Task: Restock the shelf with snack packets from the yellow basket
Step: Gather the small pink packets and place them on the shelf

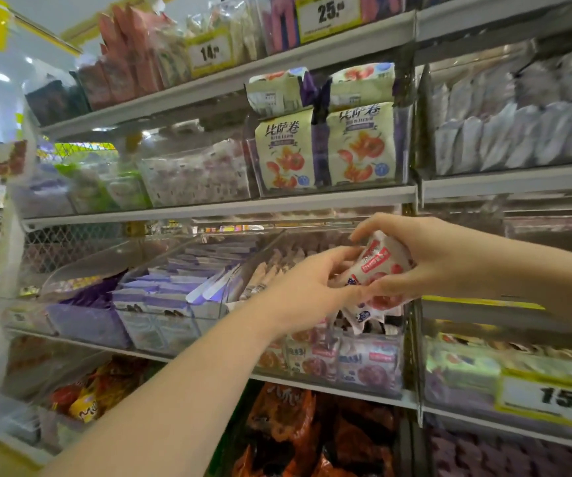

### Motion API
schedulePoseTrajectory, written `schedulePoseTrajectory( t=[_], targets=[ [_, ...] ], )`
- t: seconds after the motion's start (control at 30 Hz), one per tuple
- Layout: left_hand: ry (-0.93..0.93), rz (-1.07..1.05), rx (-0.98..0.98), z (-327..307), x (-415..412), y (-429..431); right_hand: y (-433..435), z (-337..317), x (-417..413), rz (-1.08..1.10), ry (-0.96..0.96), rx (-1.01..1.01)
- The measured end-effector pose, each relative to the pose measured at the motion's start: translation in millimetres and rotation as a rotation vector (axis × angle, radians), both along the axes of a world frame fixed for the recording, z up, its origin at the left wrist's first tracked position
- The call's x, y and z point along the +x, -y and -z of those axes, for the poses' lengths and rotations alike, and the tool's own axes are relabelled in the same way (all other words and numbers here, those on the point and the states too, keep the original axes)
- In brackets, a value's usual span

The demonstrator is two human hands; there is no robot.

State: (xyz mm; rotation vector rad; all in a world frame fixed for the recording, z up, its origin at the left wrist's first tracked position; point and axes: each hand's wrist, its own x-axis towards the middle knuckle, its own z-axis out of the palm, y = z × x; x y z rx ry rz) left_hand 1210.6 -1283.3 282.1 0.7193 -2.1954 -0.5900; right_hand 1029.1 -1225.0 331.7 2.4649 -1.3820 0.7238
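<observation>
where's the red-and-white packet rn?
Head view, right of centre: the packet is held between the left hand and right hand, just above the clear bin, one shelf below the cream bags.

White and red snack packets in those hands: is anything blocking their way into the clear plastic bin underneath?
Nothing visible does. The left hand and right hand hold the white and red snack packets above the open-topped clear plastic bin, where similar packets already lie.

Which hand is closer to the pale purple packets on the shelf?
Left. The left hand is just to the right of the pale purple packets. The right hand is farther right, past the snack packets that both hands hold.
</observation>
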Motion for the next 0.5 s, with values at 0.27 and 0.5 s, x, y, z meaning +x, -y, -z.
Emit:
schedulePoseTrajectory(
  t=[0.27, 0.5],
  targets=[
    [0.246, -0.163, -0.231, 13, -1, 24, 31, 31, 7, 0.152, -0.187, -0.079],
    [0.291, -0.193, -0.238, 11, -3, 35, 41, 8, 11, 0.218, -0.288, -0.078]
  ],
)
